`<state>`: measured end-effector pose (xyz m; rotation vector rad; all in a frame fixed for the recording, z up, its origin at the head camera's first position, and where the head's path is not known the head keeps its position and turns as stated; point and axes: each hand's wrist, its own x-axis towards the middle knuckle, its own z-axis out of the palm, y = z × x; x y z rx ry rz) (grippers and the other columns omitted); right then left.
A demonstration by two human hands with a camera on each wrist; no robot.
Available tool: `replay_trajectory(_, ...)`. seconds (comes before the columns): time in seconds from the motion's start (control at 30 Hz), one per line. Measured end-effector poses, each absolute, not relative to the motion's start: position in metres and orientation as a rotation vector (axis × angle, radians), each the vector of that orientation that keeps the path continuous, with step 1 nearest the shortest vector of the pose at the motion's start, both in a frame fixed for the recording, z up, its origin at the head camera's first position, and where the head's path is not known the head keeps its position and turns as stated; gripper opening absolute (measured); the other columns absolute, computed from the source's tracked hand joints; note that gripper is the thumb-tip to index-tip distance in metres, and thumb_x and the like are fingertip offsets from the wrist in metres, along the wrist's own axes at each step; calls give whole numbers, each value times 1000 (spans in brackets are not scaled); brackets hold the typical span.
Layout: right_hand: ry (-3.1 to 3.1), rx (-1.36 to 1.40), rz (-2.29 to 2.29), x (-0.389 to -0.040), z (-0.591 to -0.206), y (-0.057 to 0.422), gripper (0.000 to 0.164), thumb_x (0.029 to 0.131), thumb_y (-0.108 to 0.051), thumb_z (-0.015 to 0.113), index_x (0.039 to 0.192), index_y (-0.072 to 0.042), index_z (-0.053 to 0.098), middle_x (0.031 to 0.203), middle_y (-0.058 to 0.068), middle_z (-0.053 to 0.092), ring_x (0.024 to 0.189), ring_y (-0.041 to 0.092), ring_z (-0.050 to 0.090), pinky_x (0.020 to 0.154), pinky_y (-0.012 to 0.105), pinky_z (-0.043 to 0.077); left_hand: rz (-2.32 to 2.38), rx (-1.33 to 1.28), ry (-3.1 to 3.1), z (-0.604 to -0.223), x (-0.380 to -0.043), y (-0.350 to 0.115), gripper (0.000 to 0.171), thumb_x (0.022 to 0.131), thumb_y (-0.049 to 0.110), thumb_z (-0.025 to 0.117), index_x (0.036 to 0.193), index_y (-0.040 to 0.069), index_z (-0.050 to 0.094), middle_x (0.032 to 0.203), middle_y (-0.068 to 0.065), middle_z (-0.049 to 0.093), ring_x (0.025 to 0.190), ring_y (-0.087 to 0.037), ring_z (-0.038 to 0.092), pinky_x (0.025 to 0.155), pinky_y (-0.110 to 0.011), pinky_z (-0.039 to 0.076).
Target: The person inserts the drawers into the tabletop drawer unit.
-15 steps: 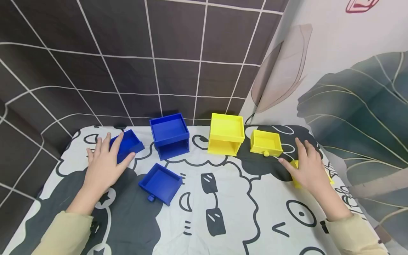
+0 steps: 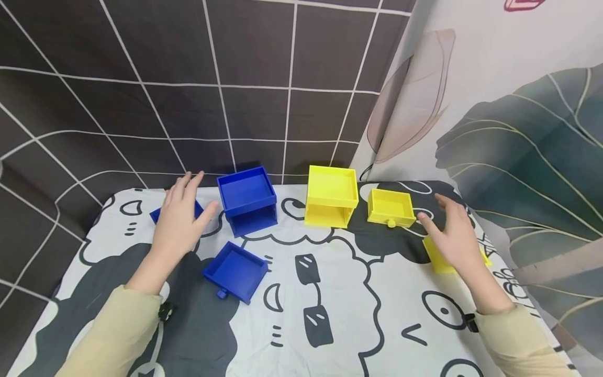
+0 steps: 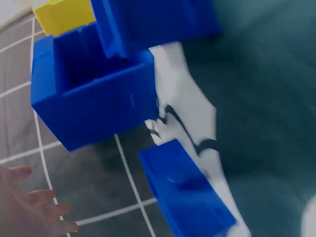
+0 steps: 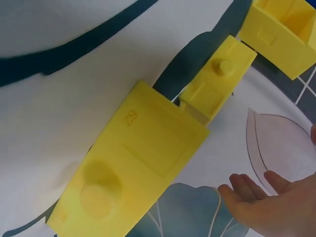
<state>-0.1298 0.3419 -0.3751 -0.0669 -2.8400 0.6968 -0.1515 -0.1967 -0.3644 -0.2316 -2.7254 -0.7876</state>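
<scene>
My left hand (image 2: 181,222) hovers with its fingers spread over a blue drawer (image 2: 155,214), hiding most of it. To its right stands an open-fronted blue box (image 2: 247,191), and a second blue drawer (image 2: 237,272) with a round knob lies in front. My right hand (image 2: 452,233) is held above a yellow drawer (image 2: 439,256), its fingers extended and holding nothing. Another yellow drawer (image 2: 391,207), knob facing the front, lies beside an open-fronted yellow box (image 2: 332,191). In the right wrist view, the nearest yellow drawer (image 4: 148,143) looks apart from the fingers.
A cloth with black-and-white cartoon prints (image 2: 348,314) covers the table. Behind it hangs a dark cloth with a white grid (image 2: 254,115). At the right is a pale curtain with leaf patterns (image 2: 527,136).
My left hand has moved right and slightly away from me, toward the blue box. The right hand has shifted only slightly. The view has tilted a little; the boxes and drawers stay in place.
</scene>
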Motion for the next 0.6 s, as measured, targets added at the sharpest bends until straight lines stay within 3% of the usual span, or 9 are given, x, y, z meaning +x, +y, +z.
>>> replay_trajectory(0.47,-2726,-77,997,-132,-371,331,63,112,-32,53,160,4,34,154,35,46,139,56,48,115,73,43,-982,-325,-2712,-344,-184,-133,69,108,40,57,166,11,35,172,-22,33,158,-47,31,125,-74,30)
replay_trajectory(0.6,-2703,-96,1068,-133,-371,326,63,112,-36,52,161,1,35,156,31,48,140,49,52,121,58,45,-1038,-365,-2719,-341,-191,-116,68,108,40,58,166,12,36,172,-20,34,159,-44,31,127,-71,31)
